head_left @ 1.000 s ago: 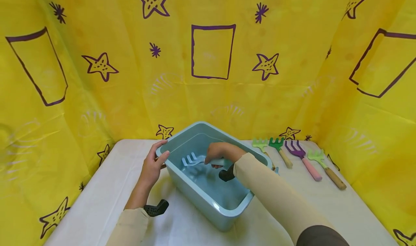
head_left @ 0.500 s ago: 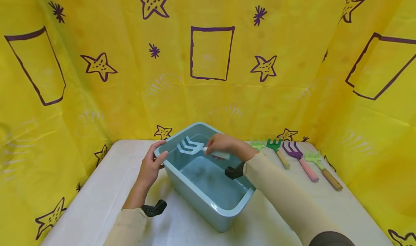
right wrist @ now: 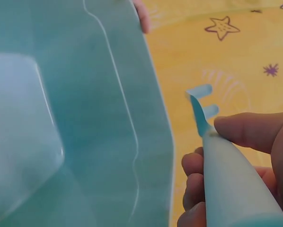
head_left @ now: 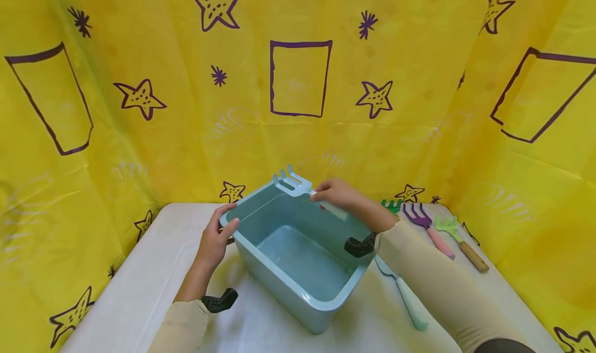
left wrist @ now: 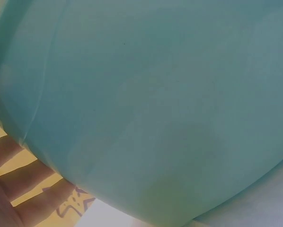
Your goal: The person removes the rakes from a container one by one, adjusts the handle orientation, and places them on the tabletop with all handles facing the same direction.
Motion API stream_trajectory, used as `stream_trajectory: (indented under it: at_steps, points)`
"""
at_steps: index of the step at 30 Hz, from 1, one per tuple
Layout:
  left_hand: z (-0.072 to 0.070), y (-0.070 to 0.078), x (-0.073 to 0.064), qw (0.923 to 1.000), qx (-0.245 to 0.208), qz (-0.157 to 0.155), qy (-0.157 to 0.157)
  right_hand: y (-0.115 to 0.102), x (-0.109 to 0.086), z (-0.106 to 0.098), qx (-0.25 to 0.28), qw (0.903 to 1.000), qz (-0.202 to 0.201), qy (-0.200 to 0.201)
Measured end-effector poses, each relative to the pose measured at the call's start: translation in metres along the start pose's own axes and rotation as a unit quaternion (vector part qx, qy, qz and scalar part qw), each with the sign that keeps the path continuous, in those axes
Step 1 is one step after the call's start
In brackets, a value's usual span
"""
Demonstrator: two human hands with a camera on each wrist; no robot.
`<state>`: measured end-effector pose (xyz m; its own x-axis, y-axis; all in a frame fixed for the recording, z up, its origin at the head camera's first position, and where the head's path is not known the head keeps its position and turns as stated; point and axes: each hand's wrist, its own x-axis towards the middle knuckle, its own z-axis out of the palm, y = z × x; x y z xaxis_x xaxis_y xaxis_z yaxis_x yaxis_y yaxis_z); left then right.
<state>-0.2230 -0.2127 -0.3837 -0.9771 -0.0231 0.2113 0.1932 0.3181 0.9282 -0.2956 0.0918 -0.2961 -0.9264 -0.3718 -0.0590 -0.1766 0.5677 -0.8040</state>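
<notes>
A light blue plastic bin (head_left: 274, 285) stands on the table, set at an angle, with nothing in it. My left hand (head_left: 216, 236) grips its left corner, thumb over the rim and fingers outside. In the left wrist view the bin's wall (left wrist: 155, 94) fills most of the picture, with fingers (left wrist: 28, 179) at its edge. My right hand (head_left: 340, 192) holds a light blue hand rake (head_left: 293, 185) by its pale handle, above the far rim. The right wrist view shows the thumb and curled fingers around that handle (right wrist: 236, 184), with the tines beyond, outside the bin.
Right of the bin lie a pale blue tool with a narrow blade (head_left: 410, 304), partly hidden, a purple fork with a pink handle (head_left: 419, 218), a light green rake (head_left: 449, 226) and a partly covered dark green rake (head_left: 391, 207). Yellow patterned sheeting (head_left: 186, 146) surrounds the table.
My right hand has lifted the rake out of the bin, up and to the right, over the far rim. The narrow-bladed tool has come into view. My left hand keeps its grip.
</notes>
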Motion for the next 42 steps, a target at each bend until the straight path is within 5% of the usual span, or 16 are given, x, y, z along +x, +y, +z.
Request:
stream_trajectory:
  at_steps: [5, 12, 20, 36, 42]
  points:
    - [0.0, -0.003, 0.001, 1.0, -0.004, -0.006, -0.003, 0.01, -0.011, -0.012, 0.015, 0.9997, 0.002, 0.017]
    - [0.0, -0.033, 0.015, 0.9999, -0.008, -0.01, 0.0, 0.027, -0.021, -0.028, 0.014, 0.9987, 0.003, 0.049]
    - [0.001, -0.039, 0.016, 1.0, -0.006, -0.002, 0.004, 0.055, -0.038, -0.049, 0.012, 0.9942, 0.039, 0.1]
    - [0.0, -0.041, 0.017, 0.9999, -0.012, 0.003, 0.009, 0.121, -0.084, -0.059, -0.016, 0.9839, 0.105, 0.143]
    - [0.001, -0.023, 0.011, 0.9998, -0.016, -0.011, 0.0, 0.152, -0.102, -0.057, -0.029, 0.9774, 0.137, 0.158]
